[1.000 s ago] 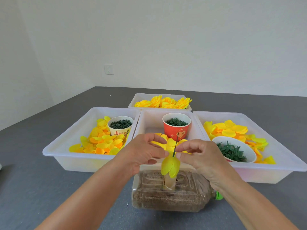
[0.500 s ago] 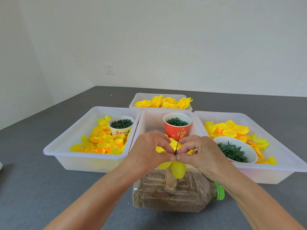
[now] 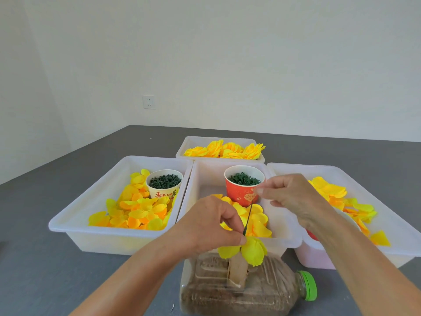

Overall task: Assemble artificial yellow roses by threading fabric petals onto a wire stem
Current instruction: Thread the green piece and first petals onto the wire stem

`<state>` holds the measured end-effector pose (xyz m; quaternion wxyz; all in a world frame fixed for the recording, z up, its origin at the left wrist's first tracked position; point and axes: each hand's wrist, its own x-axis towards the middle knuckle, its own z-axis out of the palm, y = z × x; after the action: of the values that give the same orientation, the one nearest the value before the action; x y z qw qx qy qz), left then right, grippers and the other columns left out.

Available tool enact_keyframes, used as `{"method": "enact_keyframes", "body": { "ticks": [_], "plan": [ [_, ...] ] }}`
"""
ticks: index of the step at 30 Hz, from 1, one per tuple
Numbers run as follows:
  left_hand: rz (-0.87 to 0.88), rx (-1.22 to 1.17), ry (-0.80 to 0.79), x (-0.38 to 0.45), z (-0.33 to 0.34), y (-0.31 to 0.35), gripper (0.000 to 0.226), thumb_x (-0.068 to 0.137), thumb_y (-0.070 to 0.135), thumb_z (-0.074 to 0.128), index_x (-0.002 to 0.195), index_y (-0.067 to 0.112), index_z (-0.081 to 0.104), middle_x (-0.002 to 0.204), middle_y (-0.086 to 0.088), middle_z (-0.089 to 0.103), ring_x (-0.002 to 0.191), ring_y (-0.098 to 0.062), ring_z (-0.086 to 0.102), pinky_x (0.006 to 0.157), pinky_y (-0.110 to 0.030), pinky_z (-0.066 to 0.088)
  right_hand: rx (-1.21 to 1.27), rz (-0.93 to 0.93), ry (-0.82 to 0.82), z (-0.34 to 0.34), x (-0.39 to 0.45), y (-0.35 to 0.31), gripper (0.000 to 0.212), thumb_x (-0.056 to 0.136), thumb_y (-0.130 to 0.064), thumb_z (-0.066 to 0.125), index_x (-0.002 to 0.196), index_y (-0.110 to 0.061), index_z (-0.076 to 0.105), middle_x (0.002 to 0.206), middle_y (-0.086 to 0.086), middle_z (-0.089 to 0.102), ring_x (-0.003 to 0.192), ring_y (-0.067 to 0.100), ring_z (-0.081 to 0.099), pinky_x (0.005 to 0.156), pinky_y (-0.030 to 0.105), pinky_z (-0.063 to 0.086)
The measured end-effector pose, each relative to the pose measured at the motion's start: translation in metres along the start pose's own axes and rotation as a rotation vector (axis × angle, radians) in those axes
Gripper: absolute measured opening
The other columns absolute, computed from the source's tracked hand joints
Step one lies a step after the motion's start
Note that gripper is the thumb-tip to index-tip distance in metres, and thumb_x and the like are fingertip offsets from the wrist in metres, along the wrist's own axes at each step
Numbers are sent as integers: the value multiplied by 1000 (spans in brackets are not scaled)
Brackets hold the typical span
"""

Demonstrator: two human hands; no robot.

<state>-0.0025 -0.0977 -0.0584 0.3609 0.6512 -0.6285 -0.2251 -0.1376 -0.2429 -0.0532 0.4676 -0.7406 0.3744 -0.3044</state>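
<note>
We judge we are mid-threading. Our left hand (image 3: 205, 224) pinches the yellow petals (image 3: 247, 248) at the base of the wire stem (image 3: 248, 218), above the bottle (image 3: 239, 290) near the surface's front edge. Our right hand (image 3: 293, 197), fingers curled, hovers by the red cup (image 3: 243, 185); whether it holds anything, we cannot tell. Next, we need 1 more piece threaded on.

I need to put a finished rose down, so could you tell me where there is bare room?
Bare grey table lies left of the sand-filled bottle, in front of the left bin. The middle bin's floor is bare left of the red cup. The left bin and right bin are crowded with petals.
</note>
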Motion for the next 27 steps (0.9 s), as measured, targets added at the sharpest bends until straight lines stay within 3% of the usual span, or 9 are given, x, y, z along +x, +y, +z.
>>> {"method": "enact_keyframes", "body": {
  "ticks": [2,4,6,10,13,16,20,27],
  "plan": [
    [-34,-99,-56,2,-2,-3,5,73,6,75,72,8,71,82,-10,71,80,-21,64,83,-34,51,-99,-53,92,6,28,4,4,78,-6,72,77,-9,73,67,-3,67,57,-4,58,55,10,43],
    [-62,-218,-122,4,-4,-7,7,75,2,74,75,8,69,80,-12,68,73,-17,60,77,-32,51,-262,-89,101,14,56,8,6,80,-8,70,84,-7,74,81,4,68,76,10,62,69,20,45],
    [-76,-314,-195,6,-7,-10,7,77,0,72,81,5,69,81,-10,66,75,-14,59,75,-28,49,-426,-111,67,23,83,13,11,81,-10,67,90,-7,74,94,6,70,91,19,62,80,27,46],
    [-66,-401,-270,17,-16,-18,16,82,0,67,96,-7,67,88,-11,66,83,-14,60,81,-22,49,-615,-96,29,38,124,26,17,84,-9,63,97,-10,74,107,7,69,100,23,61,87,31,46],
    [-64,-420,-205,30,-20,-24,15,85,0,64,97,-6,67,87,-8,66,82,-11,60,79,-19,50,-703,-87,3,44,143,34,24,85,-7,60,104,-14,72,113,7,66,105,24,59,90,30,45],
    [-100,-436,-69,51,-20,-34,8,86,2,62,86,4,70,82,-6,67,73,-11,61,73,-19,50,-805,-92,-54,49,156,37,30,88,-7,57,113,-17,69,121,5,63,110,22,56,92,28,42],
    [-189,-408,113,79,-11,-52,17,85,4,63,73,14,67,73,-4,67,63,-8,60,64,-18,50,-961,-50,-194,60,166,38,33,93,-15,51,123,-23,62,128,5,58,115,24,53,98,32,42],
    [-272,-320,189,98,4,-75,21,84,9,64,66,20,66,70,1,67,60,-7,62,67,-24,52,-988,-41,-63,68,171,42,30,89,-9,54,117,-12,64,119,7,62,109,26,57,91,33,47]
  ]
}}
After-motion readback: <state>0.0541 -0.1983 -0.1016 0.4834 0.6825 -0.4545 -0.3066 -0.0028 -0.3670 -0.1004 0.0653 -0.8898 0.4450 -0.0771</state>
